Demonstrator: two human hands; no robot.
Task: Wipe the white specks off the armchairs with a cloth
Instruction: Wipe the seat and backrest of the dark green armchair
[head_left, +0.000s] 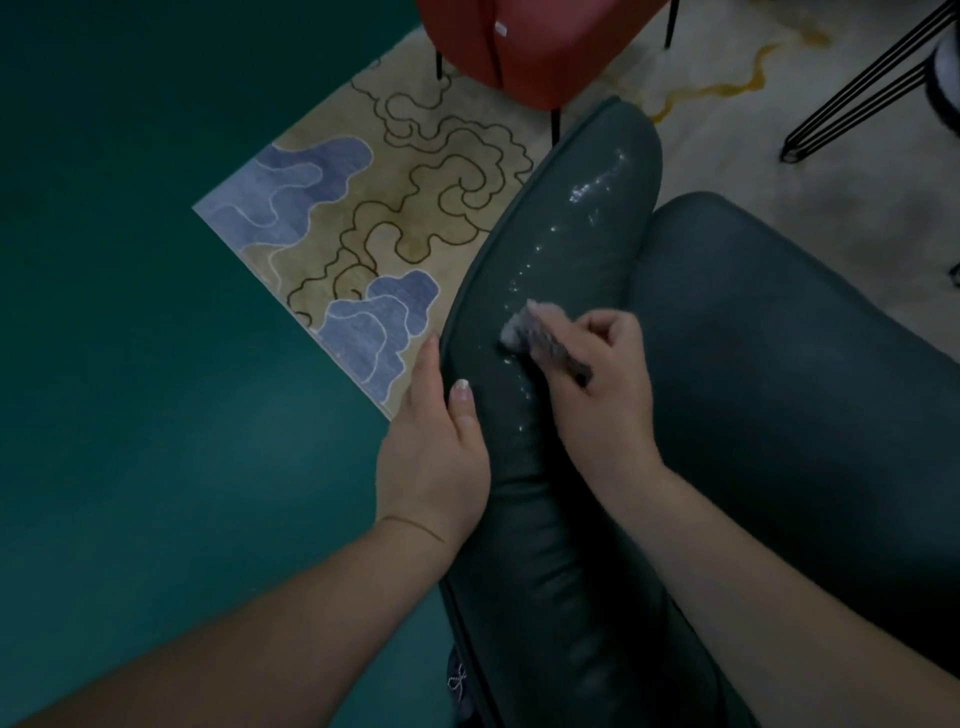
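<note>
Left hand (434, 447): fingers straight, pressing the outer edge of the dark green armchair (753, 389) arm.
Right hand (605, 374): fingers curled round a small cloth (524, 327), pressed on the arm's top.
White specks (587, 192): trailing along the arm beyond the cloth.
Advice: probably sweep forward in overlapping strokes.
Room: patterned rug (363, 218), teal floor (130, 312), red chair (519, 47).

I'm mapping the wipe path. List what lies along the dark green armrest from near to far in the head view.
Left hand resting on the armrest's outer edge → right hand → cloth in its grip → trail of white specks → red chair beyond the armrest's tip.
</note>
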